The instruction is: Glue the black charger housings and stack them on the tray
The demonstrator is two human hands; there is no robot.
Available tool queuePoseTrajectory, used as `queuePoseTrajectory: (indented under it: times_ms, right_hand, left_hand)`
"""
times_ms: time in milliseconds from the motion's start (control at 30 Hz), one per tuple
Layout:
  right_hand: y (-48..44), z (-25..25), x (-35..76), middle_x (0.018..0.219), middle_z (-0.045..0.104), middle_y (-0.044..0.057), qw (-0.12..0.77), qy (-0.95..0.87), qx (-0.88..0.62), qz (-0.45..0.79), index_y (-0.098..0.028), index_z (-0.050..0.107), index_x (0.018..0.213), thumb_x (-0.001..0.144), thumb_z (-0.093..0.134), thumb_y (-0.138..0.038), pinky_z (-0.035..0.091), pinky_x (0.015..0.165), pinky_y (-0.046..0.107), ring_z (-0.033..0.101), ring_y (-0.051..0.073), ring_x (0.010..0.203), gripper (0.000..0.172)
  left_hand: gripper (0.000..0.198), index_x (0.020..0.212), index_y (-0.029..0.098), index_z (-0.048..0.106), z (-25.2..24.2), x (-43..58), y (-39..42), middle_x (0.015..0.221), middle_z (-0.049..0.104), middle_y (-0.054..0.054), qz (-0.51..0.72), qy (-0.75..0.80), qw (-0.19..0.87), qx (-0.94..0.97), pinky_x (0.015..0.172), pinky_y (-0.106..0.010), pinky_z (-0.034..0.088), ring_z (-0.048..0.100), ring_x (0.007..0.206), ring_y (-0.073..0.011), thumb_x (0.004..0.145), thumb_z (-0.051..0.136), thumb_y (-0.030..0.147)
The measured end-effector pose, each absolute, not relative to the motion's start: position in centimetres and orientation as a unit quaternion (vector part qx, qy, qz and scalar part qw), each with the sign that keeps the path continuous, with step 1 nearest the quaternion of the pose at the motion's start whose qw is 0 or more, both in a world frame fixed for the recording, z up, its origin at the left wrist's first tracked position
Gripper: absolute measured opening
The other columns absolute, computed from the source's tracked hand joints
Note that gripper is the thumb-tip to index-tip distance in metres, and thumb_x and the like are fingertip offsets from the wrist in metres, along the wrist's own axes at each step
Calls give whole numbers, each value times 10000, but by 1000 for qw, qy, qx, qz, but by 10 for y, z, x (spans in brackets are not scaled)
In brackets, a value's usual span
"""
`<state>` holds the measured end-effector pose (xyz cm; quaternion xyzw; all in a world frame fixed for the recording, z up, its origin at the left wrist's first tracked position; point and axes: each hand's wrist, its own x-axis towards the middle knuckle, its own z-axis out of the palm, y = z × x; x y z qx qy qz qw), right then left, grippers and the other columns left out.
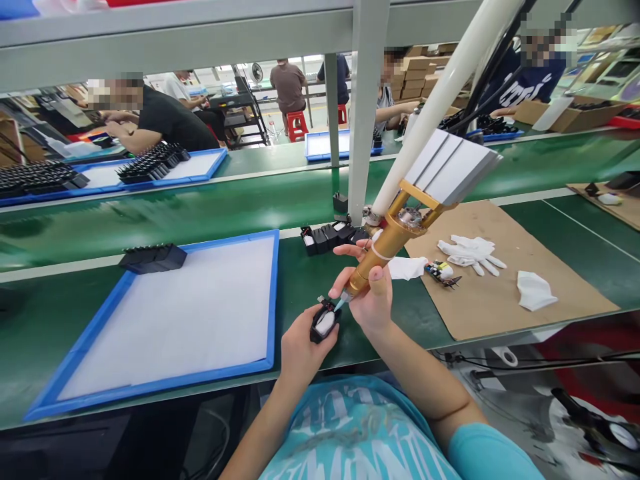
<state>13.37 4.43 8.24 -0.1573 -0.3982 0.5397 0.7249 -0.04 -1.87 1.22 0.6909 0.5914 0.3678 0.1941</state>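
Note:
My left hand is closed round a small black plastic housing, its open side turned up with white material inside. In my right hand is a gold-coloured glue dispenser, tilted, its fingers wrapped about the lower barrel. The dispenser's pale blue nozzle points down at the housing's edge; whether it touches cannot be made out. Just beyond my hands, several black housings stand in a row on the green bench.
A blue-rimmed tray lined in white lies left, with black housings at its far corner. On the right, a cardboard sheet bears white gloves and a circuit board. A metal post rises ahead; co-workers sit across the green conveyor.

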Motion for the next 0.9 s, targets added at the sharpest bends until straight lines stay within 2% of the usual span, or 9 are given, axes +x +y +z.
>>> queuePoseTrajectory:
  times_ms: [267,433,633,800,900]
  right_hand:
    - [44,82,133,990,677,1,727,-414,-176,519,-255,466,968,858,517,-546,473,373,218,620,82,420,315]
    - [44,82,133,1040,680,28,724,-416,-183,518,-285,434,1131,842,498,-596,486,380,231,625,92,433,429]
    - [45,82,129,1042,679,34,731,-403,-180,521,-289,444,1131,835,490,-611,485,393,242,624,100,442,439]
    - [35,89,123,1041,684,44,731,-376,-193,535,-285,515,1132,795,527,-635,473,392,255,614,107,442,486]
    - [31,94,123,1011,690,39,727,-355,-216,546,-282,589,1094,731,611,-613,491,422,323,629,146,445,492]
  left_hand:
    - [304,1072,221,588,19,0,-18,906,712,-8,376,594,199,683,674,-254,540,682,752,-160,792,658,317]
    - [303,1078,220,588,19,1,-18,914,713,-12,380,598,207,674,681,-257,541,683,756,-160,797,650,316]
    - [367,1133,207,578,12,0,-13,942,719,-27,375,605,235,662,684,-278,546,687,766,-174,794,648,327]
    - [410,1166,211,596,14,11,-15,1079,714,-57,385,603,256,650,840,-346,538,680,948,-226,771,660,306]
    - [455,1175,258,619,18,20,-15,1079,723,-24,404,576,277,654,839,-323,536,683,941,-222,733,696,329]
